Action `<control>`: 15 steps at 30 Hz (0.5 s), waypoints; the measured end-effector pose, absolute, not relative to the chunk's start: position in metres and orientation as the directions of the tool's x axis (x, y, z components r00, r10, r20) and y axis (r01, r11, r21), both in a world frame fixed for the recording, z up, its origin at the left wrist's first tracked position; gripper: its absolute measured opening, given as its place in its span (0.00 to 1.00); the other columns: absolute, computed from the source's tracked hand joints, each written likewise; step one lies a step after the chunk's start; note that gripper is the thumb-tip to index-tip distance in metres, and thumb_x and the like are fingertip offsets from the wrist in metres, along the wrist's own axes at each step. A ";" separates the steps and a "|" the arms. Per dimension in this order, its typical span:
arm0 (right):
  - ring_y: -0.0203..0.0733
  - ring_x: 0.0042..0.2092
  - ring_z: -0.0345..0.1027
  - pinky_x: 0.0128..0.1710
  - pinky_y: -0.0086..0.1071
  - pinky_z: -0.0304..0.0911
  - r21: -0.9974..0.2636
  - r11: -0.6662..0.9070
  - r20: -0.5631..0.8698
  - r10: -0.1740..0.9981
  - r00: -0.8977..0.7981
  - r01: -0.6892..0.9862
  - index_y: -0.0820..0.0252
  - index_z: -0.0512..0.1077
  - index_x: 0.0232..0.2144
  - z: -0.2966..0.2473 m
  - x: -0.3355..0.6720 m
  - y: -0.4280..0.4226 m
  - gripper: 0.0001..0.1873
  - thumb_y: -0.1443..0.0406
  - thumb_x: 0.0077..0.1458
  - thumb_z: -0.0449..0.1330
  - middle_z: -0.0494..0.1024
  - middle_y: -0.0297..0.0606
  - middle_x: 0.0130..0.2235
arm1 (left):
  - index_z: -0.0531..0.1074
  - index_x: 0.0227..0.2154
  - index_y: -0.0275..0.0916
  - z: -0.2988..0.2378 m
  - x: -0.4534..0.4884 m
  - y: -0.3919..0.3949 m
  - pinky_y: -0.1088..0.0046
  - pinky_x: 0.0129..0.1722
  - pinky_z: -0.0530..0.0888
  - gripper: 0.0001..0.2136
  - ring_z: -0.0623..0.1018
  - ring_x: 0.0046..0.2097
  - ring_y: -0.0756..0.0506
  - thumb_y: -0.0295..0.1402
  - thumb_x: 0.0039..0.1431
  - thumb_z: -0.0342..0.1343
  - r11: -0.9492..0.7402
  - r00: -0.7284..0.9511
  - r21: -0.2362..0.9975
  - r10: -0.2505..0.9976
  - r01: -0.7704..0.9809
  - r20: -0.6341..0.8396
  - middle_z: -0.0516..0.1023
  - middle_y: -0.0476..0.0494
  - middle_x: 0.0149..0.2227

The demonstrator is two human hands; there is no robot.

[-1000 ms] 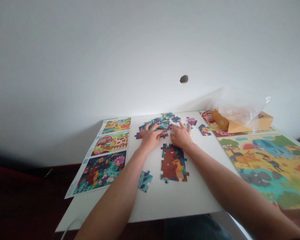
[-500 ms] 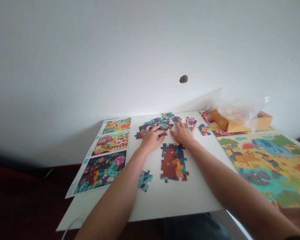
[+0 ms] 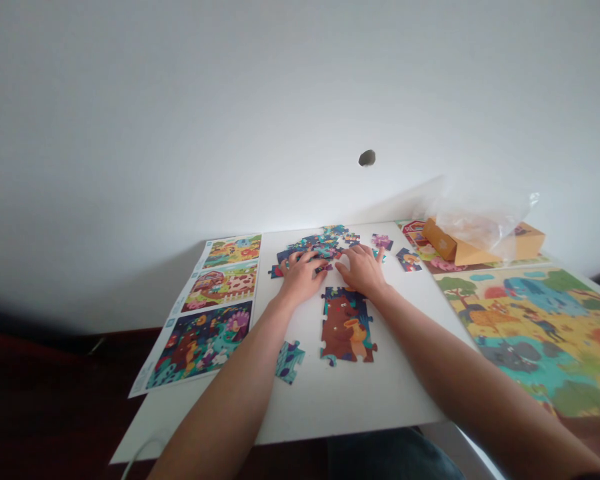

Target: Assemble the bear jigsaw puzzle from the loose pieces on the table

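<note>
My left hand (image 3: pixel 301 275) lies on a heap of loose jigsaw pieces (image 3: pixel 320 245) near the far edge of the white table (image 3: pixel 340 400), fingers curled over the pieces. Beside it my right hand (image 3: pixel 363 269) rests flat on the same heap with fingers stretched forward. Just in front of both hands lies a joined section with a brown bear (image 3: pixel 347 325). A single teal piece (image 3: pixel 289 352) lies left of that section.
A reference sheet with three pictures (image 3: pixel 211 307) lies at the left. At the right are a finished savanna puzzle (image 3: pixel 540 327), an orange box (image 3: pixel 460 243) under a clear plastic bag (image 3: pixel 480 207), and two stray pieces (image 3: pixel 410 259). The wall has a small dark hole (image 3: pixel 367 158).
My right hand spread its fingers half a second ago and has now drawn them closer together, sliding slightly left over the pieces. My left hand has barely shifted.
</note>
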State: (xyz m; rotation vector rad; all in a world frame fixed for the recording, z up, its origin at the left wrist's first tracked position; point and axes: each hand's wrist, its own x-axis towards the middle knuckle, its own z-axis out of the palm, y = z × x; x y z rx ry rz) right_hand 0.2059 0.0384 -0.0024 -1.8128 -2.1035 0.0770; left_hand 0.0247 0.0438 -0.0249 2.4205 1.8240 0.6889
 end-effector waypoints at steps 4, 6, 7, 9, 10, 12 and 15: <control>0.66 0.63 0.52 0.62 0.64 0.35 -0.282 -0.111 0.241 0.953 0.182 0.953 0.64 0.67 0.58 -0.008 0.199 0.034 0.31 0.48 0.62 0.52 0.65 0.61 0.60 | 0.79 0.44 0.55 -0.025 0.024 0.044 0.50 0.56 0.61 0.11 0.65 0.59 0.33 0.40 0.60 0.57 -0.310 0.210 0.287 0.920 0.907 0.331 0.72 0.53 0.59; 0.69 0.65 0.47 0.61 0.64 0.36 -0.277 -0.174 0.197 0.952 0.233 0.945 0.69 0.63 0.60 -0.013 0.197 0.033 0.37 0.47 0.61 0.51 0.61 0.67 0.62 | 0.79 0.44 0.55 -0.025 0.024 0.044 0.50 0.56 0.61 0.11 0.65 0.59 0.34 0.40 0.60 0.57 -0.312 0.208 0.286 0.917 0.906 0.341 0.72 0.53 0.59; 0.69 0.66 0.45 0.62 0.63 0.36 -0.274 -0.165 0.177 0.960 0.218 0.948 0.71 0.61 0.62 -0.016 0.197 0.033 0.38 0.46 0.61 0.51 0.58 0.68 0.63 | 0.79 0.44 0.54 -0.025 0.024 0.044 0.51 0.56 0.62 0.11 0.66 0.59 0.34 0.40 0.60 0.57 -0.313 0.207 0.288 0.916 0.905 0.343 0.73 0.52 0.59; 0.67 0.68 0.42 0.63 0.60 0.37 -0.278 -0.105 0.151 0.977 0.152 0.955 0.70 0.57 0.64 -0.019 0.198 0.035 0.38 0.48 0.63 0.49 0.55 0.66 0.65 | 0.80 0.44 0.54 -0.026 0.024 0.045 0.51 0.56 0.62 0.11 0.66 0.58 0.34 0.39 0.59 0.57 -0.314 0.206 0.290 0.915 0.904 0.347 0.73 0.53 0.59; 0.65 0.68 0.43 0.63 0.58 0.38 -0.283 -0.070 0.144 0.983 0.115 0.956 0.69 0.56 0.65 -0.020 0.199 0.037 0.37 0.49 0.64 0.48 0.55 0.64 0.66 | 0.80 0.44 0.54 -0.026 0.024 0.045 0.51 0.57 0.62 0.11 0.66 0.59 0.35 0.39 0.59 0.57 -0.315 0.206 0.291 0.914 0.904 0.349 0.73 0.53 0.58; 0.62 0.68 0.43 0.64 0.55 0.39 -0.295 -0.020 0.136 0.989 0.063 0.955 0.67 0.56 0.65 -0.019 0.201 0.039 0.35 0.50 0.64 0.47 0.55 0.60 0.67 | 0.80 0.44 0.54 -0.026 0.024 0.046 0.52 0.57 0.63 0.11 0.66 0.59 0.35 0.39 0.59 0.57 -0.320 0.209 0.290 0.911 0.902 0.356 0.73 0.53 0.58; 0.65 0.69 0.40 0.64 0.58 0.35 -0.301 -0.104 0.132 0.980 0.149 0.948 0.68 0.56 0.65 -0.014 0.202 0.040 0.36 0.50 0.63 0.48 0.53 0.62 0.67 | 0.80 0.43 0.52 -0.027 0.023 0.047 0.53 0.58 0.63 0.11 0.67 0.58 0.36 0.38 0.60 0.57 -0.329 0.214 0.293 0.906 0.898 0.364 0.73 0.52 0.58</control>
